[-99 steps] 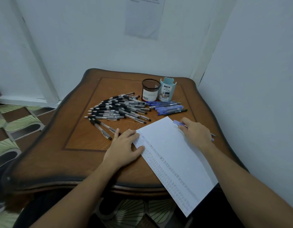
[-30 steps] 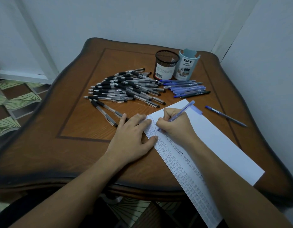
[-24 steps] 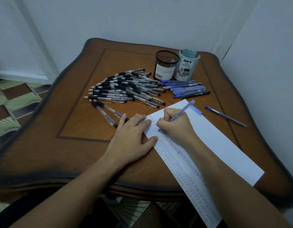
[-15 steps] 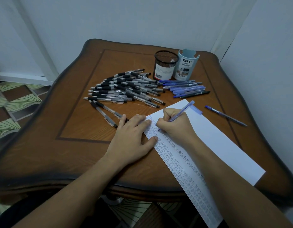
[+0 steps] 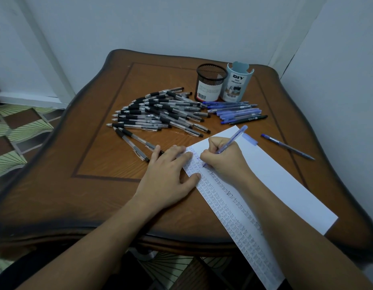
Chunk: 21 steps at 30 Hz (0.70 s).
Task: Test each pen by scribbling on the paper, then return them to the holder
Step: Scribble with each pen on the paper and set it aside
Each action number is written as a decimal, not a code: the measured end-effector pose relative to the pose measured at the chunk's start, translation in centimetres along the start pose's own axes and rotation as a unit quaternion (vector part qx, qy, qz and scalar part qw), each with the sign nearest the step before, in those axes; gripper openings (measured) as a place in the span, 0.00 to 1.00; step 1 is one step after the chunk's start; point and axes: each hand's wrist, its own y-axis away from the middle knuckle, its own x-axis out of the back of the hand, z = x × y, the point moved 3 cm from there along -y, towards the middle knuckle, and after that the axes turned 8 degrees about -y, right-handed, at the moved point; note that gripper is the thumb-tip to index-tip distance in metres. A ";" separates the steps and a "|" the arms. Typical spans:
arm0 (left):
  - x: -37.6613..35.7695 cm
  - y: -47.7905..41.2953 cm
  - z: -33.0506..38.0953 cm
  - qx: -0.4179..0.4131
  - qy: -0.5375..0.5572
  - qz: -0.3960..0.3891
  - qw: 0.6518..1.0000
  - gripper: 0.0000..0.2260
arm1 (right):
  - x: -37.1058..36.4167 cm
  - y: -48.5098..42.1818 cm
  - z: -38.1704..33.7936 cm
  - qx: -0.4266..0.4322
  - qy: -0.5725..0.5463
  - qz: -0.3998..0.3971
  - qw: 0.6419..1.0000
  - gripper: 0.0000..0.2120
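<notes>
Desk: brown wooden desk (image 5: 101, 185) with a wavy dark rim and an inlaid border line.
Room: plain pale walls (image 5: 139, 24) close behind the far and right edges; green-and-brown patterned floor tiles (image 5: 16, 130) past the left edge.
Paper: white sheet (image 5: 286, 185), aslant from desk centre, overhanging the near edge; rows of small scribbles along its left side.
Right hand (image 5: 223, 158): grip curled round a slim blue pen (image 5: 233, 139), tip on the paper.
Left hand (image 5: 169, 178): grip open, fingers flat on the paper's left edge.
Holders: black mesh cup (image 5: 209, 82) and pale blue "DIY" organizer (image 5: 237, 82), side by side near the far edge.
Loose pens: heap of clear pens with black sleeves (image 5: 160, 114) at centre; bundle of blue pens (image 5: 236, 111) just before the holders; lone blue pen (image 5: 286, 146) toward the right edge.
</notes>
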 end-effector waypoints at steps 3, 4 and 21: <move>0.0 0.0 -0.1 -0.002 0.000 -0.002 1.000 0.37 | -0.2 0.0 -0.1 0.001 0.000 -0.006 1.000 0.16; 0.0 0.0 -0.1 -0.001 0.001 0.001 1.000 0.37 | -0.3 0.0 -0.2 0.000 0.002 -0.003 1.000 0.17; 0.6 -0.4 0.1 0.011 0.019 -0.031 0.999 0.40 | 7.9 -0.4 -2.2 0.050 0.117 0.111 0.986 0.04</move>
